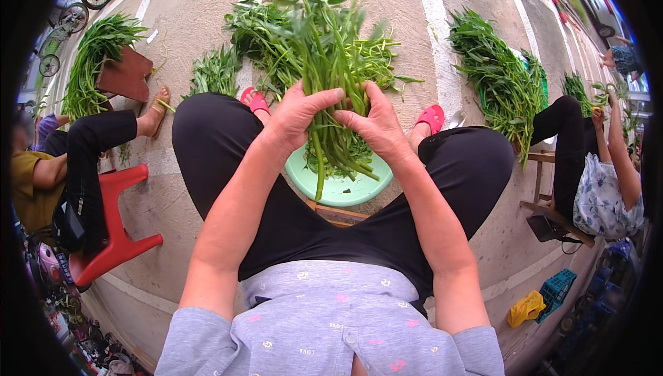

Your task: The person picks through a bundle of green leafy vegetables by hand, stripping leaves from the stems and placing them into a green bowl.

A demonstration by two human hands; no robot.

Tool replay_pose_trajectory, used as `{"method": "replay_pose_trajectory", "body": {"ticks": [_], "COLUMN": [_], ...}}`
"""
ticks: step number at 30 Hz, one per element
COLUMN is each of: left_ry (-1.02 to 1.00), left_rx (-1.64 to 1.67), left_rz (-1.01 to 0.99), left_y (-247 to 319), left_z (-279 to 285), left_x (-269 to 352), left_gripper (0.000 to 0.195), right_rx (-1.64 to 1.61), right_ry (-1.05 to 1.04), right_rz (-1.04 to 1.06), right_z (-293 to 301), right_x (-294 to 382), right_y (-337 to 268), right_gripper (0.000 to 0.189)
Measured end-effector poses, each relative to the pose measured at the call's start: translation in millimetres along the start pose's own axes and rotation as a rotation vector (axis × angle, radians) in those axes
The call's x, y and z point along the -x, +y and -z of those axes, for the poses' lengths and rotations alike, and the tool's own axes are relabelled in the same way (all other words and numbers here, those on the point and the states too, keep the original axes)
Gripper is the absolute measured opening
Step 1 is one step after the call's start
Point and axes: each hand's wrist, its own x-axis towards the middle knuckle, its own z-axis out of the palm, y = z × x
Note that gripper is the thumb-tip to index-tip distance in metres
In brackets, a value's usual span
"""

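Observation:
Between my knees, my left hand (300, 112) and my right hand (375, 117) both grip a bunch of leafy green stems (329, 60), which look like water spinach. The leaves point away from me, and the cut stem ends hang towards my lap. Directly beneath is a pale green plastic basin (336, 197) with trimmed greens in it, partly hidden by my hands and the bunch. Past the basin, a heap of the same greens (264, 47) lies on the concrete, and loose stems (380, 60) spread to its right.
On the left, a person sits by a red plastic stool (116, 215), near greens draped over a brown board (124, 73). To the right, another person holds greens beside a large pile (492, 70). A blue crate (557, 293) and yellow bag (526, 308) lie lower right.

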Motion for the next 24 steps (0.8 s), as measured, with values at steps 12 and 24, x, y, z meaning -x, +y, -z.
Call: {"method": "replay_pose_trajectory", "body": {"ticks": [12, 24], "left_ry": [0.409, 0.135], "left_rx": [0.116, -0.058], "left_rz": [-0.19, -0.039], "left_y": [2.5, 0.9], "left_z": [45.1, -5.3], "left_x": [-7.4, 3.4], "left_gripper": [0.023, 0.032], "right_rx": [-0.543, -0.145], "right_ry": [0.876, -0.068], "right_rz": [0.154, -0.153], "right_z": [74.2, 7.4], "right_x": [-5.8, -3.8], "right_y": [-23.6, -8.3], "right_gripper": [0.024, 0.03]}}
